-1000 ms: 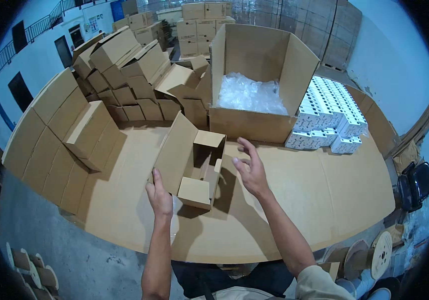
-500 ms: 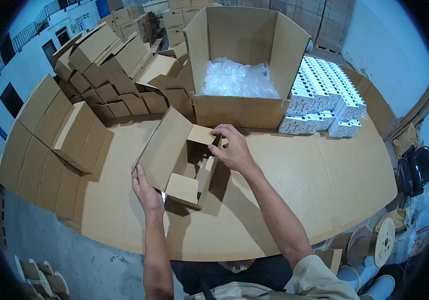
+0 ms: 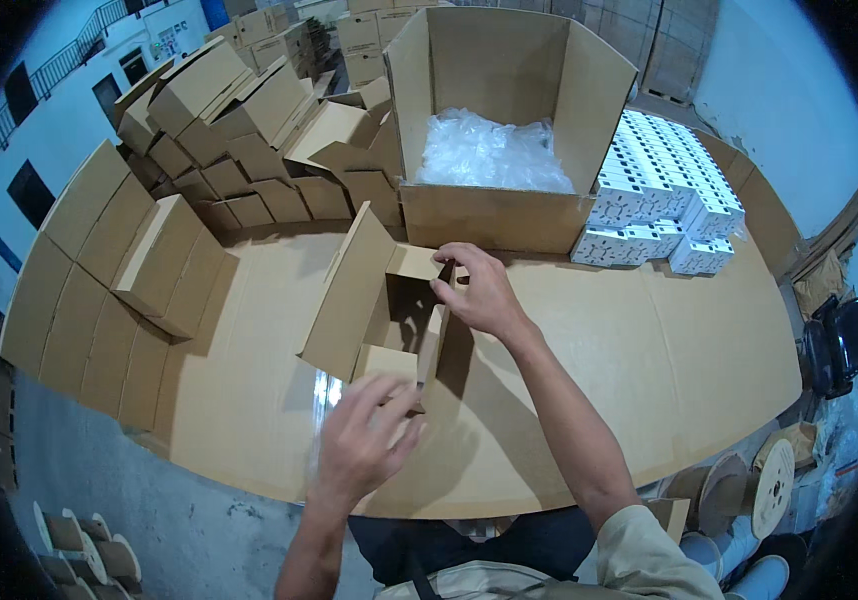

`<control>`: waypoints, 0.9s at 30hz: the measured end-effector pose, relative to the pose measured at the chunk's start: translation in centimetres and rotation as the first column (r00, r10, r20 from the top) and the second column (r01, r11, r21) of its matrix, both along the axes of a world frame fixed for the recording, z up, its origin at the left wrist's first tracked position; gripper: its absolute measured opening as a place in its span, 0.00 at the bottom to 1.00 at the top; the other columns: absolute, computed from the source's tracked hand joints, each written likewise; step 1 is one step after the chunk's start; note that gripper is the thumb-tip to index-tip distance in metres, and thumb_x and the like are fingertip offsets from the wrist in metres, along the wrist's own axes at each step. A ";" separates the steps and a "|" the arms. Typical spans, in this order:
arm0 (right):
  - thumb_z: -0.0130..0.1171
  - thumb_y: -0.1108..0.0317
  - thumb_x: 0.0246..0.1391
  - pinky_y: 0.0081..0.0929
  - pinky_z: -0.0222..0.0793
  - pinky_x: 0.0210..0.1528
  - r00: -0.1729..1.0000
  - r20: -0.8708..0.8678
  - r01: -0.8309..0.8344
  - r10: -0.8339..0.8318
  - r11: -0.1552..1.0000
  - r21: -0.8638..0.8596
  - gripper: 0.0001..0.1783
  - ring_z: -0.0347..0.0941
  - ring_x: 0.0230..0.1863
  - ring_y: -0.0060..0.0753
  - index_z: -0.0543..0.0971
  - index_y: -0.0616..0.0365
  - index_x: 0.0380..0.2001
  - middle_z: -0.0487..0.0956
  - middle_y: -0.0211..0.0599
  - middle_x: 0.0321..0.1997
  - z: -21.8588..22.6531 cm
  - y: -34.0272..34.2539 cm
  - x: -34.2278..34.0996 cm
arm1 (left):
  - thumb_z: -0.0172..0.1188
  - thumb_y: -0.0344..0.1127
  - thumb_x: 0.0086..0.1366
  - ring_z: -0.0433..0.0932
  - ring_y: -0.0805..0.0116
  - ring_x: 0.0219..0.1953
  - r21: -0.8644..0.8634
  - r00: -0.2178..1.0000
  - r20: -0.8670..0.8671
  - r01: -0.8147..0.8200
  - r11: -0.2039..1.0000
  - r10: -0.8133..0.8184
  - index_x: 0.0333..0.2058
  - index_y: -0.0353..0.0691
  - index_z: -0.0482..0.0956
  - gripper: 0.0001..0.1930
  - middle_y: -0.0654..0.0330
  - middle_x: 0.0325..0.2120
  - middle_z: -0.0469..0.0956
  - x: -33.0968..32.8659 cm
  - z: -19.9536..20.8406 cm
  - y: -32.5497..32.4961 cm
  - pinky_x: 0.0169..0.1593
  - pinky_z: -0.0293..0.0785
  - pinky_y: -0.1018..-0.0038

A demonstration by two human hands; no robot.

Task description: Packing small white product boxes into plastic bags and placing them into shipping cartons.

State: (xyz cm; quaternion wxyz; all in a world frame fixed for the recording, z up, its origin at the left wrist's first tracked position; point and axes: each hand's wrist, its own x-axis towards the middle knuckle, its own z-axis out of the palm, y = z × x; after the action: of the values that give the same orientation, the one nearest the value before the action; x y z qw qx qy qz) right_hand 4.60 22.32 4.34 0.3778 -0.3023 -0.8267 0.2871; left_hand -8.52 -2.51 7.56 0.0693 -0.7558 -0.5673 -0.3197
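A small brown cardboard box (image 3: 344, 310) sits open-topped on the table in front of me, its tall lid flap raised on the left. Inside it is shadowed, and I see no contents. At the box's far right corner my right hand (image 3: 479, 290) pinches the edge of the cardboard between thumb and fingers. My left hand (image 3: 364, 440) is over the near end, beside the short near flap (image 3: 386, 362). Motion blurs its fingers, but they look apart and hold nothing that I can see.
Behind stands a large open carton (image 3: 494, 215) holding clear plastic wrapping (image 3: 494, 150). White printed small boxes (image 3: 664, 185) are stacked to its right. Folded brown boxes (image 3: 279, 150) pile up at the back left, with a row of closed boxes (image 3: 89, 320) at the left edge.
My left hand has let go of the raised lid flap and moved right to the near end of the box. My right hand stays at the far corner.
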 end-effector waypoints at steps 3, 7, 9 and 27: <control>0.62 0.64 0.59 0.38 0.76 0.52 1.000 -0.001 0.006 -0.006 0.999 0.042 0.15 0.79 0.50 0.42 0.79 0.60 0.46 0.81 0.41 0.48 -0.1 0.7 0.2 | 0.71 0.29 0.49 0.70 0.48 0.57 -0.203 0.995 -0.097 -0.033 0.979 0.013 0.58 0.36 0.70 0.35 0.49 0.55 0.70 0.9 2.1 2.8 0.67 0.64 0.55; 0.55 0.62 0.66 0.40 0.73 0.48 0.999 -0.033 -0.029 0.027 0.997 -0.066 0.14 0.78 0.45 0.49 0.77 0.62 0.45 0.81 0.47 0.43 0.5 1.5 -0.8 | 0.71 0.27 0.49 0.73 0.48 0.53 -0.280 0.982 -0.180 -0.106 0.954 0.056 0.55 0.38 0.73 0.32 0.51 0.51 0.71 0.1 3.1 3.3 0.67 0.66 0.55; 0.49 0.58 0.69 0.52 0.70 0.48 0.999 0.011 0.046 -0.045 0.996 -0.078 0.17 0.76 0.45 0.61 0.77 0.63 0.41 0.80 0.56 0.40 1.0 1.8 -1.3 | 0.71 0.26 0.49 0.73 0.49 0.53 -0.259 0.991 -0.122 -0.079 0.963 0.049 0.54 0.39 0.74 0.30 0.52 0.49 0.72 0.3 3.0 3.0 0.66 0.66 0.54; 0.56 0.57 0.67 0.36 0.74 0.45 0.962 -0.207 0.119 -0.176 0.957 -0.264 0.18 0.79 0.35 0.39 0.78 0.63 0.46 0.82 0.48 0.37 -0.8 2.0 -2.1 | 0.75 0.28 0.46 0.56 0.46 0.71 0.036 0.826 0.445 -0.402 0.915 0.346 0.68 0.41 0.56 0.51 0.45 0.69 0.55 4.8 -6.6 -4.0 0.72 0.53 0.49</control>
State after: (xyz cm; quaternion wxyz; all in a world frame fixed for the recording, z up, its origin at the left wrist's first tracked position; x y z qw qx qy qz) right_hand 2.49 24.30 3.57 0.4499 -0.3735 -0.7102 0.3921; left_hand -3.76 -6.53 0.92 0.0522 -0.5342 -0.6839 -0.4942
